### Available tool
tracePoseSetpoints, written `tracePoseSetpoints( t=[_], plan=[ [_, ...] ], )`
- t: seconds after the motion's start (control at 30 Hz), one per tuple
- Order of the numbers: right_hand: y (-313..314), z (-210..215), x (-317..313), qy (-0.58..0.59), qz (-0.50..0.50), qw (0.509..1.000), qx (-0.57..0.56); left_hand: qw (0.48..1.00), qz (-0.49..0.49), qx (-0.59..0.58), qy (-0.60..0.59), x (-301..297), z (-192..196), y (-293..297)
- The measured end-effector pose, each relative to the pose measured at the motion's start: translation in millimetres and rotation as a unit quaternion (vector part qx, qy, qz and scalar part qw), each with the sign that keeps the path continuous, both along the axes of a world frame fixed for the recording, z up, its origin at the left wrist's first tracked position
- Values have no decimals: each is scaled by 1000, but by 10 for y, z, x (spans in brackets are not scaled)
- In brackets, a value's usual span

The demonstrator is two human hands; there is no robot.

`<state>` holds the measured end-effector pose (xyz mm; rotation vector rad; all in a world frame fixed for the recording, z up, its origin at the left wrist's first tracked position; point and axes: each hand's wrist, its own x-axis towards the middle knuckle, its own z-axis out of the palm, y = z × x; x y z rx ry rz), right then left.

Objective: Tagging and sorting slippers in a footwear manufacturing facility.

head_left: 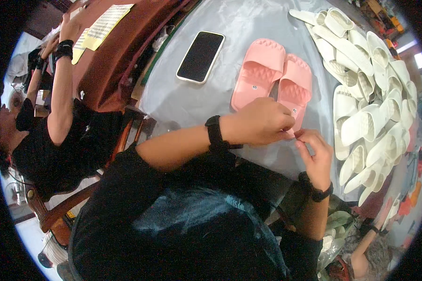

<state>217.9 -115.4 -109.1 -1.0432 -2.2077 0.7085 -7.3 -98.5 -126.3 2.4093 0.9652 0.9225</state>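
I see a wide table covered in glossy grey plastic sheeting (248, 21) filling the upper middle of the head view. Down its right side runs a big heap of white moulded foam slide sandals (368, 89), piled loosely on one another from the top edge to the lower right. At the upper left a reddish-brown cloth (126, 51) drapes over a neighbouring surface, with yellowish printed paper sheets (103, 23) lying on it; another person in a black top (56, 140) sits there, one arm raised toward those sheets.

Near the middle of the sheeting lies a pair of pink rubbery slide sandals with quilted straps (272, 77), side by side and touching, toes pointing away from me. To their left, well apart, a black-screened smartphone with a pale edge (200, 56) lies flat, face up.

My left hand (260, 122), with a black wristband, is curled in a loose fist at the heel end of the nearer, right-hand pink sandal, fingertips pinched together on something small at the heel; what exactly I cannot tell. My right hand (316, 157), also with a black band at the wrist, sits just beside it, fingers bent and meeting the left fingertips at that same spot. The two hands are together, touching at the sandal's heel.
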Motion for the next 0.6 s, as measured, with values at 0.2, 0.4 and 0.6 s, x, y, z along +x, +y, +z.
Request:
tracePoseSetpoints(
  t=[0.2, 0.4, 0.6],
  plan=[
    [-40, -32, -19, -1, -45, 998, -38, 996, -36, -78, -38, 23, -24, 45],
    [-26, -30, 43, -48, -4, 999, 7, 994, -74, -41, -66, 232, 66, -109],
    [-13, -9, 67, -45, 5, 999, -9, 992, -69, -55, -89, 251, 29, -112]
  ],
)
